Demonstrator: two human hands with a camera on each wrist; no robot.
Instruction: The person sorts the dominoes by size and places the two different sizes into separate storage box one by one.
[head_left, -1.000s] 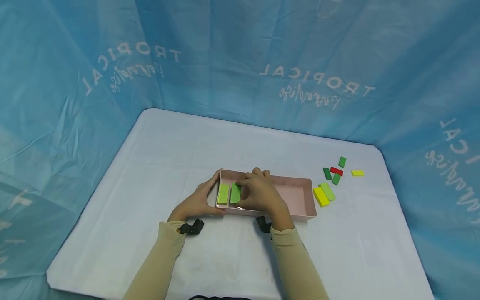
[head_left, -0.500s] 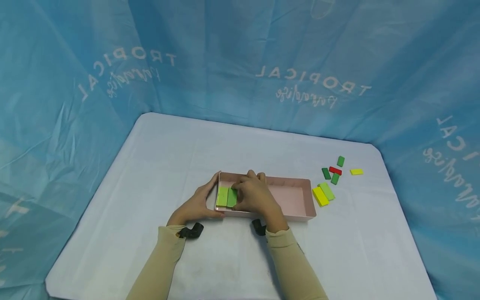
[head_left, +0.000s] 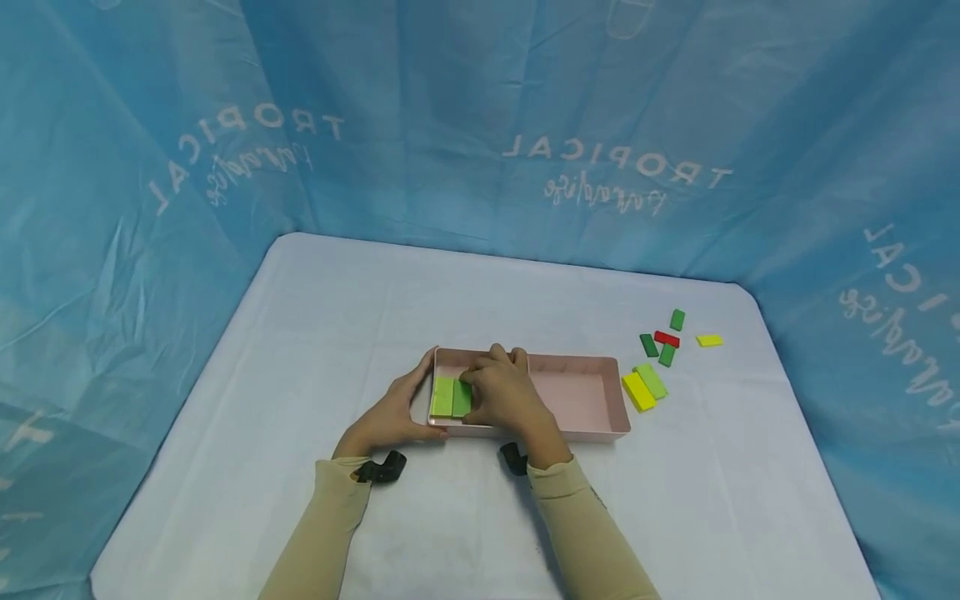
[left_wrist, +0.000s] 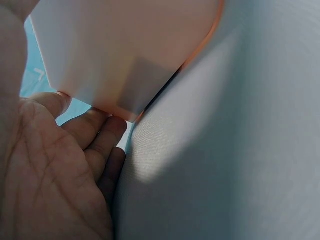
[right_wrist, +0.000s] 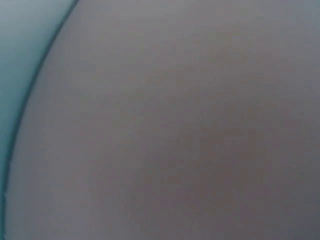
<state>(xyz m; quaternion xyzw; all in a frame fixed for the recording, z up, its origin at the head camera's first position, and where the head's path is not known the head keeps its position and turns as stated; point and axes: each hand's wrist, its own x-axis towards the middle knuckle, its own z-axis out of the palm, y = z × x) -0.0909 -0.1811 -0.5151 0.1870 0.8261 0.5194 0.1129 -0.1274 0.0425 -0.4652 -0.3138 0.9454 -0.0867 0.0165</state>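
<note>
A long pink box (head_left: 576, 392) lies on the table, open at the top. Its left end sits between the thumb and fingers of my left hand (head_left: 386, 419); in the left wrist view, that hand's fingertips touch the edge of the pale box wall (left_wrist: 100, 60). Inside the box at its left end is a yellow-green block (head_left: 442, 397). Right beside it stands a green block (head_left: 461, 401), which my right hand (head_left: 508, 398) pinches between thumb and fingers, covering part of it. The right wrist view holds only a blurred pale surface.
Right of the box lie a yellow block (head_left: 638, 392) and a light green block (head_left: 650, 381), side by side. Farther back are several small green blocks, a red block (head_left: 667, 339) and a small yellow block (head_left: 709, 341). A blue curtain (head_left: 450, 125) hangs behind the white table (head_left: 360, 308).
My right hand has moved left with the green block, closing the gap to the yellow-green block. The left hand keeps its place on the box. The head view has shifted slightly.
</note>
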